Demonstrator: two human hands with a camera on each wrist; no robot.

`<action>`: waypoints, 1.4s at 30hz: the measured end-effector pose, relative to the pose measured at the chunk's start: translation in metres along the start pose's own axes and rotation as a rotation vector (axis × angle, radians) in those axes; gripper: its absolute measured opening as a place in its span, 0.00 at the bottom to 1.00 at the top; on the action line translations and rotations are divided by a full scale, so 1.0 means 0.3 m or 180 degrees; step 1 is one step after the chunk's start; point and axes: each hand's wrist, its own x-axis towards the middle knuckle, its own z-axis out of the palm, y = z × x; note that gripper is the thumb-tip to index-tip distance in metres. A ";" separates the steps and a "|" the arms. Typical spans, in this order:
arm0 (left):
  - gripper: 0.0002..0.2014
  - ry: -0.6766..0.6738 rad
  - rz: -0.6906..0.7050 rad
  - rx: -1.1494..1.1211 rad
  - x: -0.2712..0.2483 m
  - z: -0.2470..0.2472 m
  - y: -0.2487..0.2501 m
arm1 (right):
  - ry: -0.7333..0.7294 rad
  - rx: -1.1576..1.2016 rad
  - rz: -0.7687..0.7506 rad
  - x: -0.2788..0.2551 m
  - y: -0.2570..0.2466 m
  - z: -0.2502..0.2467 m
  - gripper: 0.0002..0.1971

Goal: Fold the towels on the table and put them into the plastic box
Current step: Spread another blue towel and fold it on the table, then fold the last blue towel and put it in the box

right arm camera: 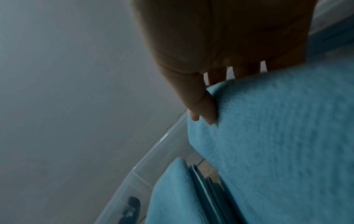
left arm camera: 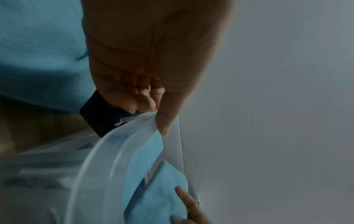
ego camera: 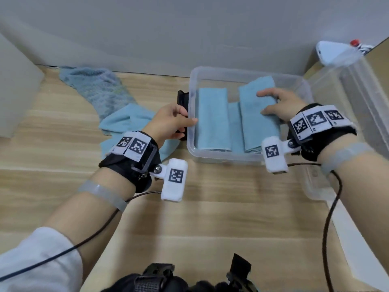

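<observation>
- left hand (ego camera: 168,121) is gripping plastic box (ego camera: 248,71) rim and its black latch (ego camera: 182,100), likely steadying it
- right hand (ego camera: 280,105) is pinching folded towel (ego camera: 255,121), seating it inside

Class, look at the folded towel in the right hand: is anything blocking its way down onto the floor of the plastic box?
Yes. The towel in the right hand lies tilted over another folded towel in the middle of the box. A third towel fills the left side. Whether free floor remains on the right is hidden.
</observation>
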 end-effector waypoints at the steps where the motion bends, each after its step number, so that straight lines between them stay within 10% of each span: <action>1: 0.13 -0.0016 -0.0002 0.0019 0.004 -0.004 -0.001 | -0.0111 0.0006 0.0042 0.022 0.004 0.012 0.24; 7: 0.13 -0.0137 -0.0046 0.0039 0.016 -0.018 -0.005 | -0.0696 0.1036 0.0488 0.094 0.056 0.031 0.23; 20: 0.12 -0.0185 0.0041 -0.0058 0.021 -0.026 -0.014 | -0.0563 0.0094 0.1421 0.138 0.033 0.091 0.26; 26: 0.09 0.0157 0.0375 -0.0426 -0.029 -0.060 -0.065 | 0.0176 0.0258 0.0104 0.006 -0.188 0.204 0.19; 32: 0.13 0.0888 0.0414 -0.0300 -0.087 -0.294 -0.190 | -0.0208 0.1302 -0.0802 -0.226 -0.396 0.468 0.12; 36: 0.16 0.1226 0.0374 0.0157 -0.106 -0.497 -0.314 | -0.0829 0.1382 -0.0657 -0.294 -0.398 0.676 0.15; 42: 0.16 0.0111 0.0240 0.0705 -0.154 -0.596 -0.453 | -0.0244 -0.0458 -0.0143 -0.276 -0.179 0.942 0.19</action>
